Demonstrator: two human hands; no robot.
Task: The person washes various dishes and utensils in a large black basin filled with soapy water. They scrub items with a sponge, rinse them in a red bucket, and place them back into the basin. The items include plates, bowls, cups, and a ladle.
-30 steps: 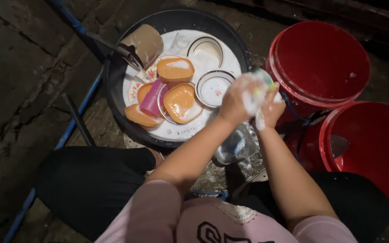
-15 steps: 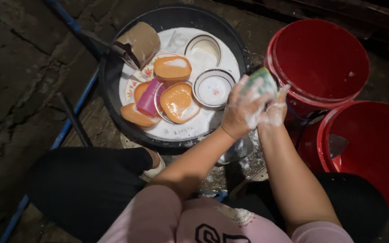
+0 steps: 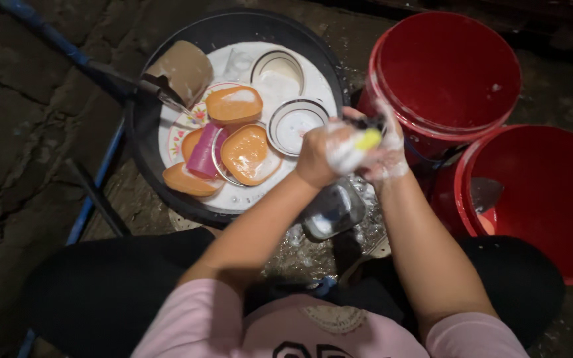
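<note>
Left hand (image 3: 323, 154) fisted and soapy, clamped around a foam-covered sponge (image 3: 359, 142) with a yellow-green edge showing. Right hand (image 3: 389, 156) pressed against it from the other side, fingers lathered; curled, but grip hard to make out under the suds. Something dark pinched between the two hands, too hidden to identify. Both forearms raised from the lap, converging above a clear glass jar (image 3: 333, 211) lying on wet, foamy ground, partly covered by the left wrist. Just left of the hands, a black basin (image 3: 142, 142) crowded with orange lids, a pink piece, white bowls and a brown cup; little open room inside. To the right, two red buckets (image 3: 449, 73), the nearer (image 3: 552, 192) cut off at the edge, close to the right elbow. Knees in black below, blue pipe along the left.
</note>
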